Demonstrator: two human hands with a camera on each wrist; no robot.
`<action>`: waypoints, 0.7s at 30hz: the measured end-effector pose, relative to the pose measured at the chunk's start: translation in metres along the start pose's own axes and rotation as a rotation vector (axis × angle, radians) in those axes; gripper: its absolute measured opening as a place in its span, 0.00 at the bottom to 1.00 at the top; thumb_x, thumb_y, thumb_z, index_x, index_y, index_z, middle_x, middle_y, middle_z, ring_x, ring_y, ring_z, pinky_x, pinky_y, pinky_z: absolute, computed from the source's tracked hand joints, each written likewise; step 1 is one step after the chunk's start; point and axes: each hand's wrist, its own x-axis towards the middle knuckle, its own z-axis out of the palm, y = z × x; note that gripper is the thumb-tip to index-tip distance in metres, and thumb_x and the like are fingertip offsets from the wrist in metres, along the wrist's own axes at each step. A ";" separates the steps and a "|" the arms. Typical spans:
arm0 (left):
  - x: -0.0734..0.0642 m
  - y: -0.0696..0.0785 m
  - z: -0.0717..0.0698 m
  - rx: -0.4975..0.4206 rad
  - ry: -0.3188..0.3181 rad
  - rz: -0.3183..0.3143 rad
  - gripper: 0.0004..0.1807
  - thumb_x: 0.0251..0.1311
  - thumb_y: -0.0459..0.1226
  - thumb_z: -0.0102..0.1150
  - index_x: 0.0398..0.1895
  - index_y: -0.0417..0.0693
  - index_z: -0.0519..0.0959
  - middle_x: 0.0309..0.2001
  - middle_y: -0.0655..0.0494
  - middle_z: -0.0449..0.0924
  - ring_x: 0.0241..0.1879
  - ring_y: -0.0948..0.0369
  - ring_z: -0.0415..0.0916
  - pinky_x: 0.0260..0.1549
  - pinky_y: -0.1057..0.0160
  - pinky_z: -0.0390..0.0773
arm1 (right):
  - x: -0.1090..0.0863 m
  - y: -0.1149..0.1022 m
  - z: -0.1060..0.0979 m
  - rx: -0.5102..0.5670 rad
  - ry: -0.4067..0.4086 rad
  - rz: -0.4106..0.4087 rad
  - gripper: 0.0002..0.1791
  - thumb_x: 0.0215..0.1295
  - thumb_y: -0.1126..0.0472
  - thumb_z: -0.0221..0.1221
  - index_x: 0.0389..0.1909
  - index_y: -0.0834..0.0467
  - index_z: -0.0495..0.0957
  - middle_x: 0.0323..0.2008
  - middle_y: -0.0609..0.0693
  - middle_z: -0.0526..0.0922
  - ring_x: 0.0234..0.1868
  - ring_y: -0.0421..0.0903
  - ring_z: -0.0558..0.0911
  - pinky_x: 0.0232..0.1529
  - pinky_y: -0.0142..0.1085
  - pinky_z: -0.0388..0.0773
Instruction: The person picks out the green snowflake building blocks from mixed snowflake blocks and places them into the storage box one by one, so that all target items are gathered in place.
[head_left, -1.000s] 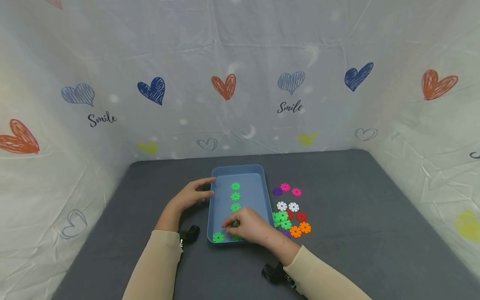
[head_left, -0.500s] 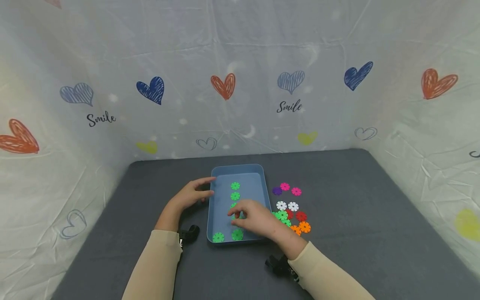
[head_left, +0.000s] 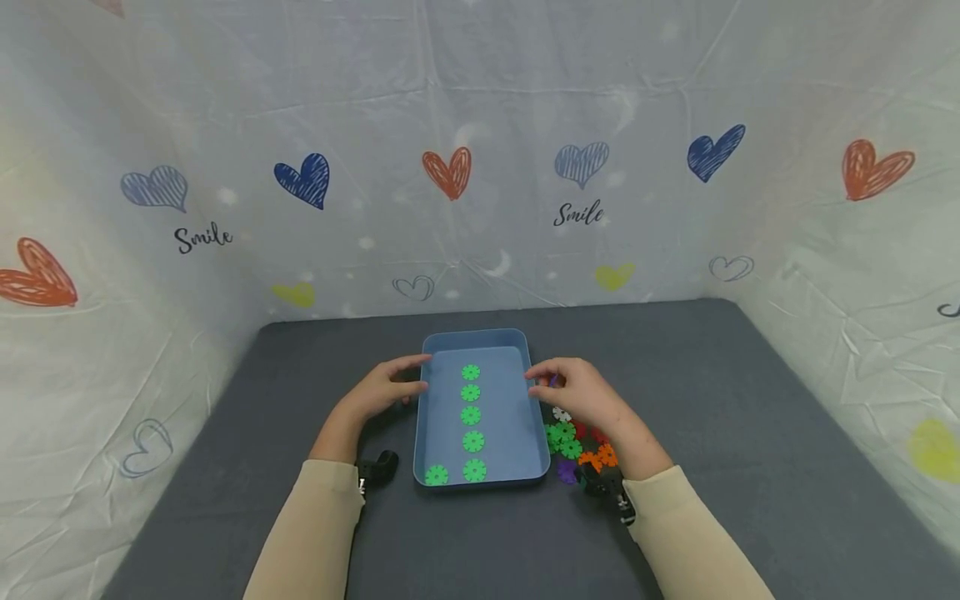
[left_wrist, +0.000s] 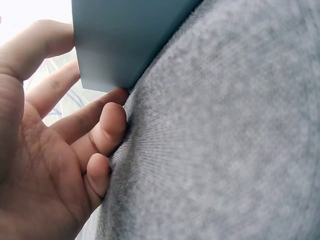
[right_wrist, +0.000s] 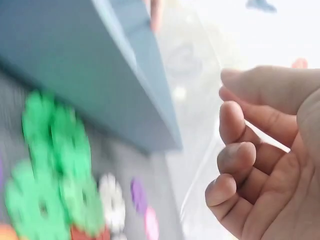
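A blue tray (head_left: 506, 417) lies on the dark tablecloth. Inside it, several green flower-shaped discs (head_left: 472, 441) form a column, and one more green disc (head_left: 437, 475) sits in the near left corner. My left hand (head_left: 381, 388) touches the tray's left side with its fingertips, its fingers loosely spread; the left wrist view shows some fingers (left_wrist: 113, 122) resting on the cloth. Past the tray's right edge is my right hand (head_left: 585, 392), its fingers loosely bent. Nothing shows between its thumb and fingers (right_wrist: 232, 120) in the right wrist view.
To the tray's right lie loose green discs (head_left: 564, 437), orange discs (head_left: 597, 457), a purple disc (head_left: 567, 472) and a white disc (head_left: 561, 414). Red and pink ones are partly hidden by the right hand. A patterned curtain (head_left: 510, 242) stands behind the table.
My right hand has left the near part of the tray and moved right and away to its right edge. The nearest green disc of the column is uncovered. My left hand stays put.
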 end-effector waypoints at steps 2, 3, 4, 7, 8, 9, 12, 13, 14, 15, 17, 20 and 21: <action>-0.004 0.008 0.000 -0.006 -0.005 -0.004 0.33 0.68 0.34 0.65 0.75 0.41 0.68 0.69 0.34 0.66 0.33 0.45 0.74 0.40 0.50 0.73 | 0.000 0.010 -0.008 0.007 -0.026 0.033 0.15 0.70 0.60 0.65 0.54 0.61 0.84 0.32 0.48 0.78 0.28 0.47 0.72 0.30 0.39 0.70; -0.007 0.013 0.000 -0.008 -0.008 -0.005 0.33 0.68 0.33 0.65 0.75 0.40 0.68 0.69 0.34 0.66 0.33 0.44 0.74 0.40 0.50 0.73 | 0.000 0.015 -0.011 0.009 -0.048 0.048 0.14 0.70 0.61 0.65 0.54 0.61 0.84 0.30 0.49 0.76 0.28 0.46 0.71 0.30 0.38 0.69; -0.009 0.017 -0.001 -0.011 -0.011 -0.005 0.33 0.68 0.33 0.65 0.75 0.39 0.68 0.69 0.34 0.66 0.33 0.44 0.74 0.40 0.50 0.73 | 0.000 0.020 -0.014 0.006 -0.079 0.061 0.14 0.70 0.62 0.65 0.53 0.61 0.84 0.29 0.48 0.74 0.26 0.45 0.70 0.29 0.38 0.67; -0.016 0.028 -0.002 -0.015 -0.015 -0.003 0.32 0.68 0.33 0.65 0.74 0.40 0.69 0.69 0.34 0.67 0.34 0.44 0.75 0.41 0.50 0.73 | -0.001 0.030 -0.018 0.004 -0.207 0.100 0.15 0.66 0.65 0.68 0.52 0.62 0.83 0.23 0.48 0.69 0.22 0.44 0.64 0.28 0.38 0.65; -0.017 0.030 -0.002 -0.016 -0.016 -0.002 0.32 0.68 0.33 0.65 0.74 0.40 0.69 0.69 0.34 0.67 0.34 0.44 0.75 0.41 0.50 0.73 | -0.002 0.033 -0.018 0.005 -0.254 0.109 0.16 0.64 0.66 0.69 0.52 0.62 0.83 0.21 0.47 0.67 0.21 0.43 0.63 0.28 0.37 0.64; -0.018 0.032 -0.003 -0.016 -0.016 0.000 0.32 0.68 0.34 0.65 0.74 0.40 0.70 0.69 0.34 0.67 0.34 0.44 0.75 0.41 0.50 0.74 | -0.003 0.034 -0.017 0.011 -0.297 0.118 0.17 0.62 0.67 0.70 0.52 0.62 0.83 0.20 0.47 0.65 0.21 0.43 0.61 0.28 0.37 0.64; -0.020 0.034 -0.003 -0.016 -0.016 0.009 0.32 0.68 0.34 0.65 0.74 0.40 0.70 0.69 0.33 0.67 0.34 0.43 0.75 0.41 0.50 0.74 | -0.004 0.035 -0.012 0.015 -0.380 0.137 0.20 0.56 0.71 0.73 0.50 0.60 0.82 0.18 0.47 0.64 0.20 0.43 0.62 0.27 0.37 0.66; -0.019 0.033 -0.003 -0.018 -0.017 0.011 0.32 0.68 0.34 0.65 0.74 0.40 0.69 0.69 0.33 0.67 0.34 0.42 0.75 0.40 0.49 0.74 | -0.005 0.035 -0.010 0.016 -0.393 0.143 0.21 0.54 0.72 0.73 0.49 0.60 0.81 0.18 0.46 0.64 0.20 0.42 0.62 0.27 0.37 0.66; -0.019 0.033 -0.004 -0.019 -0.018 0.012 0.32 0.68 0.34 0.65 0.74 0.40 0.69 0.69 0.33 0.67 0.34 0.42 0.75 0.41 0.49 0.74 | -0.005 0.034 -0.008 0.011 -0.400 0.148 0.21 0.53 0.73 0.73 0.48 0.59 0.81 0.17 0.46 0.64 0.19 0.42 0.62 0.27 0.37 0.67; -0.018 0.032 -0.004 -0.019 -0.020 0.012 0.32 0.68 0.35 0.65 0.75 0.40 0.69 0.69 0.33 0.67 0.34 0.42 0.75 0.41 0.49 0.74 | -0.005 0.033 -0.006 0.001 -0.402 0.151 0.21 0.53 0.74 0.73 0.46 0.59 0.81 0.17 0.46 0.63 0.19 0.42 0.62 0.27 0.37 0.67; -0.015 0.029 -0.003 -0.019 -0.022 0.008 0.33 0.68 0.35 0.65 0.75 0.40 0.68 0.69 0.33 0.67 0.34 0.43 0.75 0.41 0.48 0.74 | -0.005 0.031 -0.004 -0.021 -0.397 0.155 0.20 0.51 0.75 0.73 0.44 0.58 0.80 0.17 0.46 0.62 0.18 0.42 0.61 0.26 0.36 0.67; -0.007 0.013 -0.002 -0.020 -0.016 0.008 0.34 0.68 0.37 0.66 0.75 0.44 0.69 0.69 0.36 0.67 0.33 0.47 0.75 0.41 0.49 0.73 | -0.004 0.029 -0.002 -0.036 -0.393 0.158 0.19 0.51 0.75 0.73 0.41 0.58 0.80 0.16 0.45 0.59 0.18 0.42 0.59 0.26 0.36 0.66; -0.005 0.008 -0.002 -0.020 -0.014 0.008 0.34 0.68 0.38 0.67 0.75 0.45 0.69 0.69 0.37 0.67 0.33 0.48 0.75 0.41 0.50 0.73 | -0.005 0.028 -0.002 -0.037 -0.394 0.157 0.19 0.51 0.75 0.73 0.41 0.58 0.80 0.16 0.45 0.59 0.18 0.42 0.59 0.26 0.36 0.66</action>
